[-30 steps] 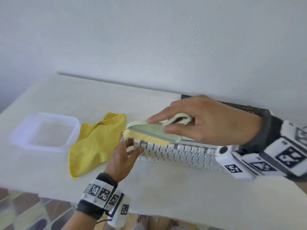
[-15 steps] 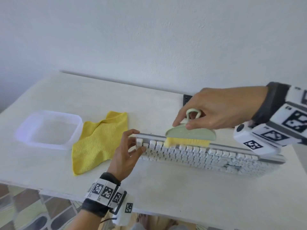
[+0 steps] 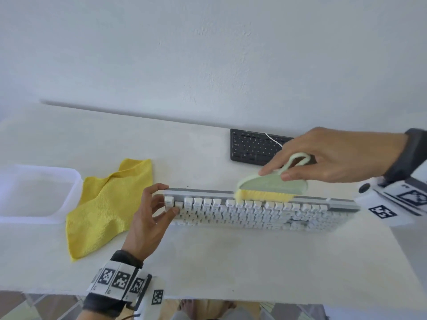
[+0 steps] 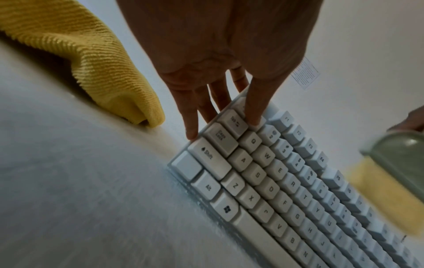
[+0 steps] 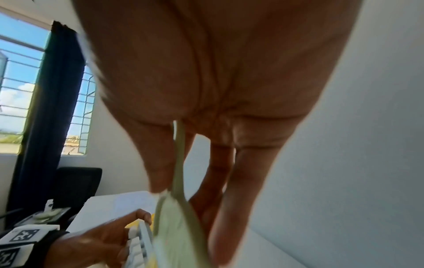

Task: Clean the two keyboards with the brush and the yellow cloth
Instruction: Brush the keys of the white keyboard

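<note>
A white keyboard [image 3: 258, 210] [image 4: 286, 192] stands tilted up on its front edge on the white table [image 3: 208, 257]. My left hand [image 3: 157, 204] [image 4: 218, 101] grips its left end, thumb on the keys and fingers behind the edge. My right hand [image 3: 323, 158] [image 5: 206, 163] pinches a pale green brush [image 3: 272, 184] [image 5: 179, 226] by its looped handle; its yellow bristles [image 3: 263, 196] touch the top key row near the middle. A yellow cloth [image 3: 108, 204] [image 4: 91, 59] lies left of the keyboard. A black keyboard [image 3: 254, 146] lies at the back by the wall.
A clear plastic tub [image 3: 37, 192] sits at the table's left end beside the cloth. A white cable [image 3: 275, 139] crosses the black keyboard. The wall [image 3: 208, 65] runs close behind the table. A black chair [image 5: 75, 185] and a window appear in the right wrist view.
My right hand has swept the brush to the right along the top key row, from the keyboard's left end to near its middle. My left hand keeps its grip on the left end.
</note>
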`<state>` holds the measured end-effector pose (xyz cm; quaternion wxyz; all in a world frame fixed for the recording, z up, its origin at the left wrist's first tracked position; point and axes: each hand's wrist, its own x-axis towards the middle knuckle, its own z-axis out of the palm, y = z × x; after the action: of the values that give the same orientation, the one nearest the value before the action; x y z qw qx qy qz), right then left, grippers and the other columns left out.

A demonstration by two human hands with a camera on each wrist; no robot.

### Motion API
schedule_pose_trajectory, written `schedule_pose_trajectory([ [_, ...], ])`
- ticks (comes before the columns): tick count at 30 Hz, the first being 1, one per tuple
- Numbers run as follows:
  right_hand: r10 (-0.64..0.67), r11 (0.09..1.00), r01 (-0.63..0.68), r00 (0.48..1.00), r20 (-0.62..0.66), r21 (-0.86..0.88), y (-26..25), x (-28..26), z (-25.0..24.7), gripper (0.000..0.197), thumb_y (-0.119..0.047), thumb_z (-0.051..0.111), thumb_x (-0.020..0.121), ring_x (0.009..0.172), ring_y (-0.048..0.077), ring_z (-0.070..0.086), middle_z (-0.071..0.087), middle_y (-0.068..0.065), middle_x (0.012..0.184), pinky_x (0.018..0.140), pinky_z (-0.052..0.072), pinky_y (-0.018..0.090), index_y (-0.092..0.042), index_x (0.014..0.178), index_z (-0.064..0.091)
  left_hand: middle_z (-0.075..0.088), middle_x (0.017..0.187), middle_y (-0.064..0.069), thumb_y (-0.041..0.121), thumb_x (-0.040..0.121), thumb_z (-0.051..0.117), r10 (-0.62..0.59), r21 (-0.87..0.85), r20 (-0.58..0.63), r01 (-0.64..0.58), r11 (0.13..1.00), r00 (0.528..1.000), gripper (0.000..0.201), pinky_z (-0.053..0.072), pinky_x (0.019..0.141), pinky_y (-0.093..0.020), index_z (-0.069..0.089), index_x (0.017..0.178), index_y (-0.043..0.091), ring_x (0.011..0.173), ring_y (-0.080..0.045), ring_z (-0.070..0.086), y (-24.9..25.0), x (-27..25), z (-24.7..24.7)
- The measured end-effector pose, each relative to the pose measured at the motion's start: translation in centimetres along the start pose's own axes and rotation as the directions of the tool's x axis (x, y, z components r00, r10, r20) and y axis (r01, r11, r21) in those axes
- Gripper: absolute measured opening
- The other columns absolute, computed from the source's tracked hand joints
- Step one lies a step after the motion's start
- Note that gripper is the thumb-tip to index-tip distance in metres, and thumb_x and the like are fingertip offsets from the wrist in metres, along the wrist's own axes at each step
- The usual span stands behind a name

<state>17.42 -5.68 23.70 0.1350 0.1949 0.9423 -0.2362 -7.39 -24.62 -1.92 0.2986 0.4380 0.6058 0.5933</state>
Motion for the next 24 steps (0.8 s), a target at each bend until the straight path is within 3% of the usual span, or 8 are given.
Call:
schedule_pose_trajectory([
  [3,-0.061,0.992,0.079,0.984,-0.169,0.102,0.6,0.0,1.6,0.03,-0.034,0.059,0.091,0.09,-0.005,0.06,0.061,-0.033,0.093,0.075,0.039,0.006,-0.04,0.12,0.066,0.073,0.102,0.005,-0.002,0.094,0.067,0.005,-0.004,0.002,-0.005,1.0,1.0,0.059,0.059,0.08,-0.021,0.048,0.117,0.049,0.099,-0.015,0.071,-0.3,0.1,-0.1],
  [9,0.144,0.989,-0.144,0.989,-0.014,0.028,4.9,-3.9,2.0,0.028,-0.039,0.057,0.091,0.09,-0.007,0.058,0.059,-0.037,0.094,0.076,0.039,0.01,-0.05,0.116,0.064,0.074,0.102,0.005,-0.002,0.093,0.066,0.023,-0.027,0.015,-0.023,0.999,1.0,0.065,0.059,0.08,-0.02,0.048,0.114,0.058,0.1,-0.014,0.071,-0.4,0.0,-0.2],
  [11,0.19,0.982,-0.191,0.981,0.041,0.007,5.5,-5.3,0.5,0.026,-0.045,0.057,0.088,0.089,-0.001,0.06,0.062,-0.034,0.096,0.075,0.044,0.018,-0.054,0.111,0.064,0.074,0.102,0.006,-0.004,0.093,0.065,0.022,-0.027,0.016,-0.022,0.999,1.0,0.069,0.059,0.08,-0.02,0.048,0.113,0.06,0.101,-0.013,0.071,-0.3,-0.1,-0.1],
  [13,0.174,0.984,-0.175,0.985,0.015,0.03,5.1,-6.1,-0.4,0.027,-0.045,0.058,0.086,0.093,0.004,0.063,0.065,-0.03,0.1,0.078,0.049,0.025,-0.052,0.111,0.066,0.075,0.103,0.005,-0.003,0.093,0.065,0.024,-0.029,0.017,-0.023,0.999,1.0,0.068,0.06,0.081,-0.021,0.048,0.113,0.06,0.102,-0.013,0.072,-0.3,0.0,0.0],
  [16,0.11,0.972,-0.071,0.98,-0.165,0.225,4.5,-5.9,0.4,0.03,-0.024,0.062,0.088,0.084,0.002,0.062,0.064,-0.032,0.091,0.071,0.045,0.009,-0.034,0.116,0.069,0.075,0.104,0.005,0.007,0.09,0.067,0.031,-0.027,0.018,-0.03,0.999,0.999,0.061,0.06,0.081,-0.022,0.048,0.113,0.06,0.102,-0.012,0.072,-0.2,0.1,0.0],
  [18,0.097,0.967,-0.049,0.978,-0.185,0.248,4.8,-5.8,1.8,0.032,-0.021,0.062,0.089,0.082,0.005,0.061,0.063,-0.025,0.088,0.07,0.042,0.007,-0.032,0.118,0.068,0.075,0.104,0.006,0.014,0.087,0.066,0.031,-0.025,0.016,-0.031,0.999,0.999,0.056,0.06,0.08,-0.021,0.048,0.113,0.06,0.101,-0.011,0.072,0.0,0.2,0.0],
  [21,0.179,0.976,-0.169,0.982,-0.067,0.14,6.9,-7.1,2.4,0.029,-0.038,0.06,0.089,0.089,0.001,0.06,0.063,-0.022,0.092,0.077,0.041,0.012,-0.049,0.115,0.066,0.075,0.104,0.005,0.014,0.087,0.066,0.035,-0.02,0.015,-0.035,0.999,0.999,0.056,0.06,0.08,-0.02,0.048,0.113,0.061,0.101,-0.01,0.072,0.1,0.1,0.0],
  [24,0.283,0.959,-0.284,0.959,0.019,0.003,8.2,-8.8,0.4,0.031,-0.071,0.047,0.083,0.101,-0.003,0.06,0.064,-0.029,0.104,0.091,0.047,0.027,-0.062,0.109,0.061,0.075,0.103,0.004,0.014,0.087,0.066,0.032,-0.017,0.011,-0.031,0.999,0.999,0.057,0.06,0.08,-0.021,0.048,0.113,0.061,0.101,-0.011,0.072,0.1,0.1,0.0],
])
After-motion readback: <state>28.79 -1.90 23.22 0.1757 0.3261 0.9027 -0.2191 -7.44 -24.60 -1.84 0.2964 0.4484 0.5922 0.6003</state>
